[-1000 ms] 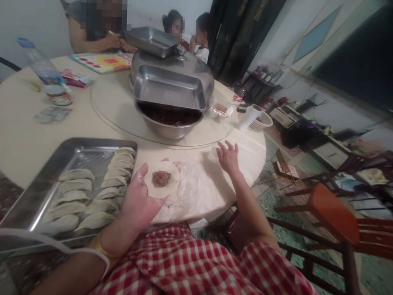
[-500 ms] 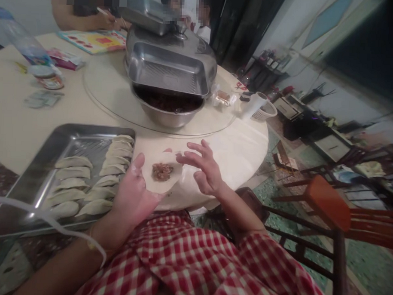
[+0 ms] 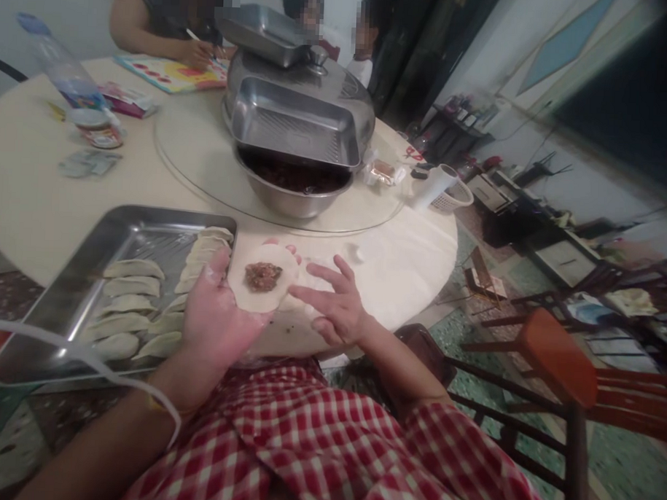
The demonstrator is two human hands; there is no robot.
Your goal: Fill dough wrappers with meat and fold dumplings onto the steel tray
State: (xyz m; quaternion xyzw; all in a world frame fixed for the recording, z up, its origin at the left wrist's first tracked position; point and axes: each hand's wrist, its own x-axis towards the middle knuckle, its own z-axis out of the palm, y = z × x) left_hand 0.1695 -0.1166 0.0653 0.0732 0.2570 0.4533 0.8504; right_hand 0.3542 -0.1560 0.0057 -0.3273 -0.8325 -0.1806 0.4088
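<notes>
A round dumpling wrapper (image 3: 239,290) lies flat across the palm and fingers of my left hand (image 3: 213,322), whose thumb stands up at its left edge. Minced filling (image 3: 262,277) sits in a mound at the wrapper's middle. My right hand (image 3: 334,301) is just right of the wrapper, fingers spread, with a fingertip close to its edge; whether it touches I cannot tell. To the left, a metal tray (image 3: 93,234) holds two rows of folded dumplings (image 3: 132,287). My left forearm and hand hide part of the right row.
A steel bowl (image 3: 296,203) of dark filling stands on the glass turntable, partly covered by a metal pan (image 3: 294,125). A plastic bottle (image 3: 66,73) and a jar (image 3: 98,130) are at left. Other people sit across the table. A chair (image 3: 557,352) stands at right.
The wrapper and filling have shifted left with my left hand and now face up more flatly. My right hand has moved slightly down and left. The whole view has shifted a little.
</notes>
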